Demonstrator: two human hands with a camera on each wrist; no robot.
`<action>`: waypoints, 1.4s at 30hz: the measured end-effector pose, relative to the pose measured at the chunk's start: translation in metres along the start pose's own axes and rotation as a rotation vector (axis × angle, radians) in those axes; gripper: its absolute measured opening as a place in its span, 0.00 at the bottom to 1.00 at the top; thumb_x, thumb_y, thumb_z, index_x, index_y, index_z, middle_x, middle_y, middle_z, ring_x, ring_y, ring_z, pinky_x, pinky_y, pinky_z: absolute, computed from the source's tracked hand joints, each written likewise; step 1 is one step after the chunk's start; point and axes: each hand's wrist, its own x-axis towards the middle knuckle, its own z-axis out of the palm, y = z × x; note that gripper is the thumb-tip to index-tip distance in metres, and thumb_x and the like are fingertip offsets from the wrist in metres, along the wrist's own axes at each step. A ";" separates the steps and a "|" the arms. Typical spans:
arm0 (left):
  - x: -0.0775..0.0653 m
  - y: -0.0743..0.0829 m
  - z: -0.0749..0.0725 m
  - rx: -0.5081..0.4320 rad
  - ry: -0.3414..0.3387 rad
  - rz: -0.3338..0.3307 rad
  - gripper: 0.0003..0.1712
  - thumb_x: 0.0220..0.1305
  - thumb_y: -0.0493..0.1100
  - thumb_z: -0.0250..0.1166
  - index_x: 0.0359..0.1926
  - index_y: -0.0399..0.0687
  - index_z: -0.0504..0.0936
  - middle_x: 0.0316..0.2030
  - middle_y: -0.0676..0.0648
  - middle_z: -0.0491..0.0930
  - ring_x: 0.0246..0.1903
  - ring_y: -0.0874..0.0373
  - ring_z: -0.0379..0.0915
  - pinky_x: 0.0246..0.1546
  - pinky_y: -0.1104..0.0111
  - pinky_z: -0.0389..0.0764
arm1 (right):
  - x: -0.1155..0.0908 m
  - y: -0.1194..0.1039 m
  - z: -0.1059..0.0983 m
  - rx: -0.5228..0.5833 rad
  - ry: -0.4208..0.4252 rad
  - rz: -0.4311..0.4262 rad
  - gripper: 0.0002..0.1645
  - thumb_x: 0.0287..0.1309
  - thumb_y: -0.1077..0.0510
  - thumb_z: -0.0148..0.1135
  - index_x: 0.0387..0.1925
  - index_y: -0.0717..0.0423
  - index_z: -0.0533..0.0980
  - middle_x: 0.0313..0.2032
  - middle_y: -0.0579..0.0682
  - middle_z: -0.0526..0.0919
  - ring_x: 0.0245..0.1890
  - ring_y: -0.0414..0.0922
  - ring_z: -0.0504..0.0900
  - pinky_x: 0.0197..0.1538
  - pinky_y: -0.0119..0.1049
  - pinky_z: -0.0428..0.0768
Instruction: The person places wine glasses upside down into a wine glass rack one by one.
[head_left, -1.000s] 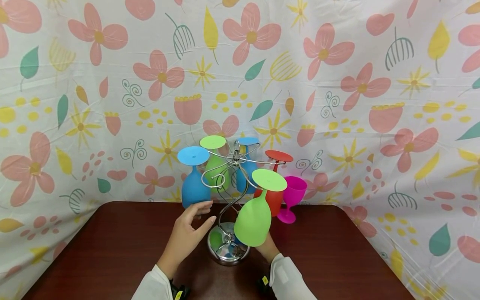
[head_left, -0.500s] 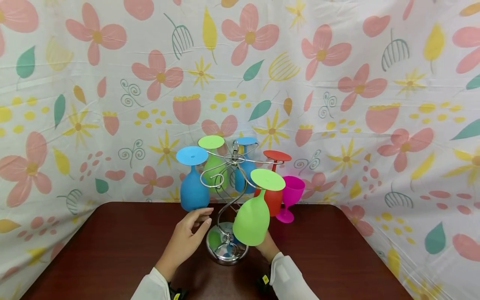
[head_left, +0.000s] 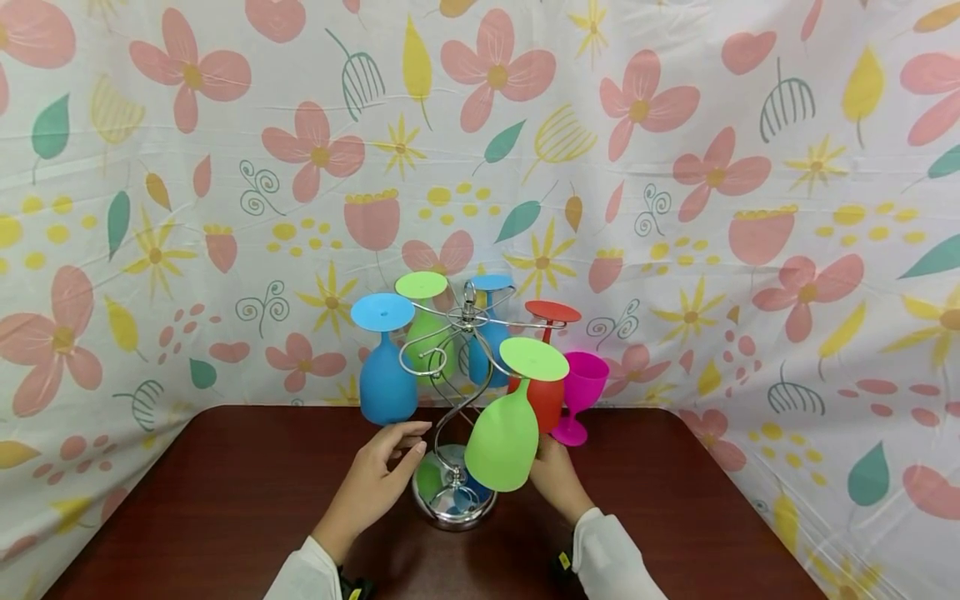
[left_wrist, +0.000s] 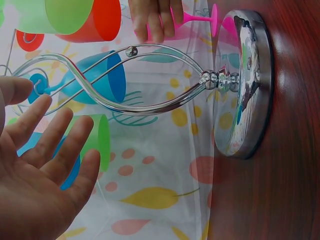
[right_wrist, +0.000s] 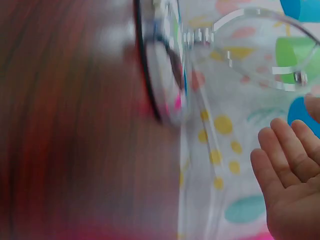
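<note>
A chrome stemware rack (head_left: 459, 523) stands on the table, with several plastic goblets hanging upside down from its wire loops. Below the front-left blue goblet (head_left: 387, 383), my left hand (head_left: 375, 479) holds nothing; its fingers are spread in the left wrist view. My right hand (head_left: 561, 482) is behind the front green goblet (head_left: 504, 442) and below the red goblet (head_left: 550, 404), partly hidden in the head view. Straight, empty fingers show on the right hand (right_wrist: 295, 175) in the right wrist view. Just beyond it, a magenta goblet (head_left: 585, 383) stands upright on the table.
Another green goblet (head_left: 431, 333) and another blue goblet (head_left: 489, 342) hang at the rack's rear. The dark wooden table (head_left: 225, 500) ends at a flowered cloth (head_left: 187, 333) behind it.
My right hand has moved right and away from me, toward the magenta goblet. My left hand has sunk slightly from beside the blue goblet to below it.
</note>
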 end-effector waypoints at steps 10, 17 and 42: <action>0.000 -0.001 -0.002 0.002 -0.022 -0.001 0.20 0.74 0.53 0.59 0.63 0.60 0.77 0.55 0.58 0.76 0.52 0.63 0.76 0.55 0.51 0.76 | 0.016 0.020 -0.052 -0.218 0.159 -0.051 0.14 0.61 0.64 0.69 0.49 0.60 0.81 0.46 0.54 0.84 0.48 0.52 0.83 0.50 0.50 0.81; 0.000 0.001 -0.003 0.008 -0.039 -0.007 0.21 0.74 0.51 0.60 0.64 0.55 0.77 0.56 0.51 0.77 0.53 0.62 0.75 0.55 0.54 0.76 | 0.037 0.028 -0.079 -0.310 0.318 -0.117 0.17 0.62 0.63 0.69 0.52 0.65 0.80 0.46 0.62 0.80 0.50 0.59 0.77 0.52 0.53 0.73; 0.001 0.000 -0.004 -0.005 -0.070 0.004 0.22 0.74 0.54 0.59 0.64 0.56 0.77 0.55 0.50 0.77 0.52 0.61 0.75 0.55 0.49 0.75 | 0.072 0.039 -0.085 -0.674 0.172 -0.219 0.22 0.63 0.63 0.66 0.57 0.67 0.77 0.48 0.66 0.80 0.54 0.65 0.75 0.58 0.60 0.72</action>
